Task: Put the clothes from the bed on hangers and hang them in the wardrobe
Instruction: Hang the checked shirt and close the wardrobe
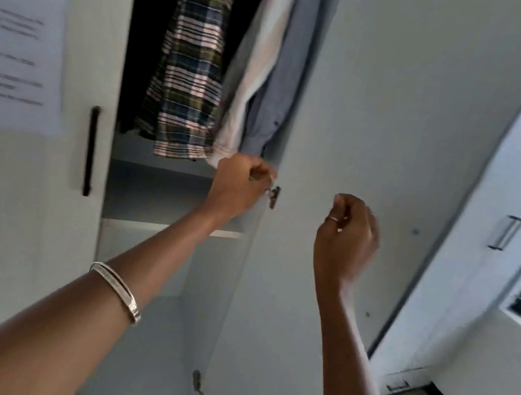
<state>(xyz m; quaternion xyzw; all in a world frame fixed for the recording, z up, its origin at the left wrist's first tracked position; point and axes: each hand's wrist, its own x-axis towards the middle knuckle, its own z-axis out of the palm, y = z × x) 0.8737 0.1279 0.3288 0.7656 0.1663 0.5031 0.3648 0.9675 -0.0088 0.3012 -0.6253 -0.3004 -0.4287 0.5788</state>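
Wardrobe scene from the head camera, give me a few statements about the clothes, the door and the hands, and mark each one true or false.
1. A plaid shirt hangs inside the wardrobe. True.
2. The left hand hangs idle, away from the door. False: it is at the door's edge, fingers curled at the small metal latch.
3. The right hand holds a hanger. False: its fingers are curled and nothing shows in them.
4. A printed paper sheet is stuck on the closed door to the left. True.
5. The wardrobe holds only one garment. False: a pale shirt and a grey-blue shirt hang beside the plaid one.
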